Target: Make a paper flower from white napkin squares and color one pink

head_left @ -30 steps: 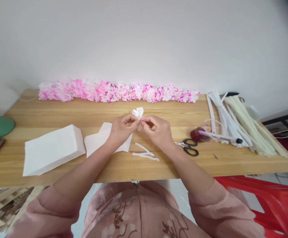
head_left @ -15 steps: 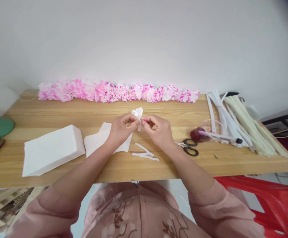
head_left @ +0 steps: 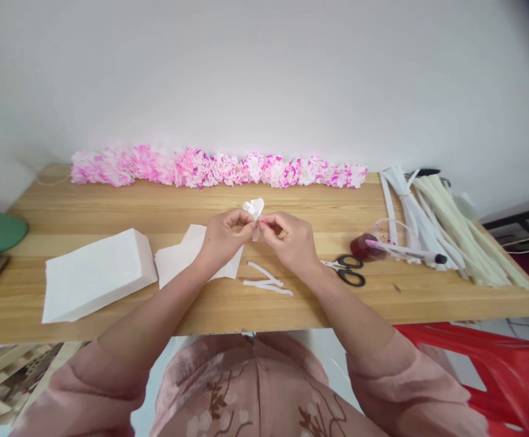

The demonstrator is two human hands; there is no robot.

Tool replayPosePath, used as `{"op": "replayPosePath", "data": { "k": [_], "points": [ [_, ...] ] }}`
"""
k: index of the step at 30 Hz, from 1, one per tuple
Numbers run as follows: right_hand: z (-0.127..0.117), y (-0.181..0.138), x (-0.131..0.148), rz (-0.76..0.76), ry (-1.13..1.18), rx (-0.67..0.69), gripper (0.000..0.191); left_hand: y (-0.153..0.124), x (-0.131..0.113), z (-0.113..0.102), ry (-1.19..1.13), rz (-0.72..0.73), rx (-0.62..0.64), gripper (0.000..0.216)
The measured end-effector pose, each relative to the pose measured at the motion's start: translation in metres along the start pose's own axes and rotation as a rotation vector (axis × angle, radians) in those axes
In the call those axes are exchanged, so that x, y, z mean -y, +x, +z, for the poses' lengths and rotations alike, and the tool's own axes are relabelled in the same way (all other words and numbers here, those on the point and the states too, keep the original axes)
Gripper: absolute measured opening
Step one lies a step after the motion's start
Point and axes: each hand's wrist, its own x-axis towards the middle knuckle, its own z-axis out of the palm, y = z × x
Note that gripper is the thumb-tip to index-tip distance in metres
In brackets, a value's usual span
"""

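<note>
Between my hands, above the middle of the table, is a gathered piece of white tissue paper (head_left: 254,207), fanned out at the top with a narrow tail below. My left hand (head_left: 226,238) pinches it from the left with thumb and forefinger. From the right, my right hand (head_left: 292,238) pinches at the same spot, its fingertips stained pink. The fingers hide the pinched part. Under my left hand lie loose white paper sheets (head_left: 180,258). Several short white strips (head_left: 268,290) rest on the wood just below my hands.
A white paper stack (head_left: 95,276) lies left. Pink-and-white ruffled paper flowers (head_left: 218,169) line the wall. Scissors (head_left: 350,262), a container of dark red liquid (head_left: 367,247), a marker (head_left: 410,251), white strips (head_left: 407,212) and cream strips (head_left: 460,230) are right. A red stool (head_left: 510,376) stands below.
Both hands stay pinched on the white tissue paper in nearly the same place. Its fanned top has shifted very slightly to the right.
</note>
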Motion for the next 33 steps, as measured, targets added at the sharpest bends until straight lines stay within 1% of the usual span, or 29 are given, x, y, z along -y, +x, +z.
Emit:
{"op": "replayPosePath", "data": {
  "k": [10, 19, 29, 31, 33],
  "points": [
    [0.0000, 0.0002, 0.0015, 0.059, 0.047, -0.005, 0.012, 0.0002, 0.0027, 0.0003, -0.040, 0.015, 0.007, 0.012],
    [-0.0026, 0.0022, 0.0001, 0.067, 0.052, -0.025, 0.013, -0.0006, -0.0002, -0.0003, -0.031, -0.006, -0.018, 0.012],
    [-0.0008, -0.0001, -0.0013, -0.013, -0.026, 0.024, 0.015, -0.0005, -0.0008, 0.0000, 0.033, 0.006, -0.014, 0.012],
    [-0.0009, 0.0002, -0.0006, 0.010, -0.022, 0.025, 0.014, -0.0009, -0.0021, -0.0004, 0.047, 0.016, -0.012, 0.012],
    [-0.0022, 0.0010, 0.0000, 0.069, 0.020, 0.018, 0.014, -0.0016, -0.0032, -0.0009, 0.079, 0.029, -0.025, 0.012]
  ]
}}
